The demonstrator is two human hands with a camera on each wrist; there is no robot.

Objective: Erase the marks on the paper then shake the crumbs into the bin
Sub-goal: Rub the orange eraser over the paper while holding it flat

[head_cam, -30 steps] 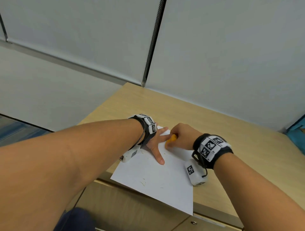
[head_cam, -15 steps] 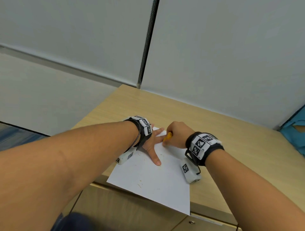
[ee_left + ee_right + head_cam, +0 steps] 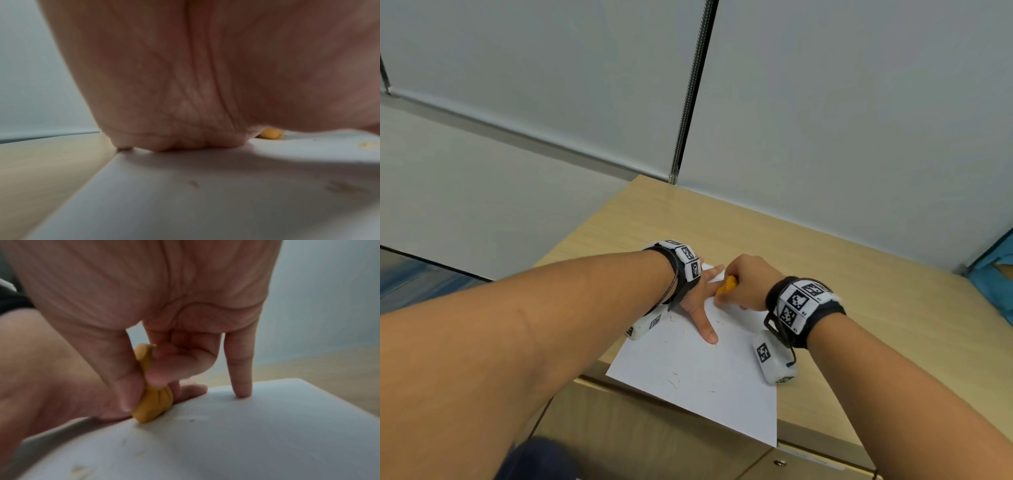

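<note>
A white sheet of paper (image 3: 698, 373) lies on the wooden desk (image 3: 842, 274), its near corner hanging over the front edge. My left hand (image 3: 700, 301) lies flat on the sheet's far part, fingers spread, pressing it down; its palm (image 3: 185, 97) fills the left wrist view. My right hand (image 3: 746, 287) pinches an orange eraser (image 3: 726, 286) between thumb and fingers, its lower end bent against the paper (image 3: 246, 434). The eraser (image 3: 153, 404) sits beside my left fingers, and my right little finger (image 3: 239, 369) touches the sheet. Small eraser crumbs (image 3: 674, 378) are scattered on the paper. No bin is in view.
Grey partition walls (image 3: 825, 120) stand behind the desk. A blue object (image 3: 996, 274) sits at the desk's far right edge. Drawer fronts (image 3: 654, 442) run below the desk's front edge. A dark shape (image 3: 534, 459) shows low at the left.
The right hand has shifted the eraser slightly toward me along the paper beside the left fingers. The left hand stays pressed on the sheet.
</note>
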